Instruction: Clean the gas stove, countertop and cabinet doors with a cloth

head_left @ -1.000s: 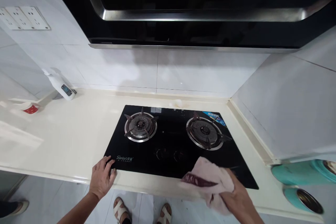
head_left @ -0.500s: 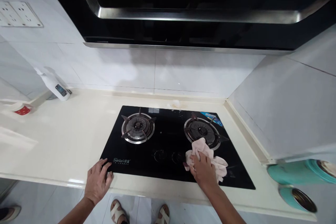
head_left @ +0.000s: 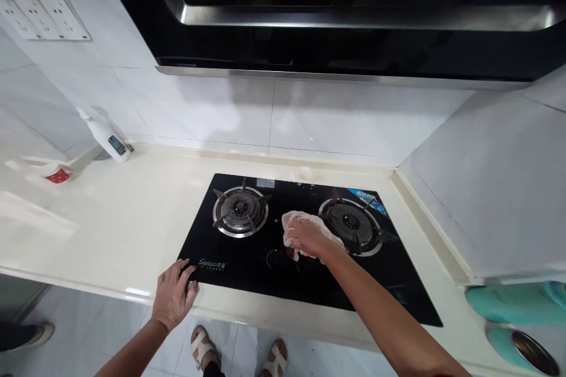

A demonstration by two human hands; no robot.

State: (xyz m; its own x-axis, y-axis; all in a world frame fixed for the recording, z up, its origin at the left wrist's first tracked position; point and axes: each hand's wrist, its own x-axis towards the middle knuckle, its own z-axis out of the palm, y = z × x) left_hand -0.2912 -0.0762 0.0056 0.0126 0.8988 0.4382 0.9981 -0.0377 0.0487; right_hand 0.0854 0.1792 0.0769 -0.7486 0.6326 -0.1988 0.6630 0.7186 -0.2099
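My right hand grips a crumpled pale pink cloth and presses it on the black glass of the gas stove. The cloth lies between the two burners, just behind the control knobs, partly covering them. The left burner stands uncovered; the right burner touches or nearly touches the cloth's edge. My left hand rests on the front edge of the counter at the stove's near left corner, fingers apart and holding nothing.
A range hood overhangs the stove. On the pale counter stand a white spray bottle and a red-and-white cup at left. Teal canisters are at right. Water drops and a brownish wet patch lie behind the stove.
My right hand has slid the cloth left and back, from in front of the right burner to between the burners. My left hand stays by the corner. The view has shifted slightly.
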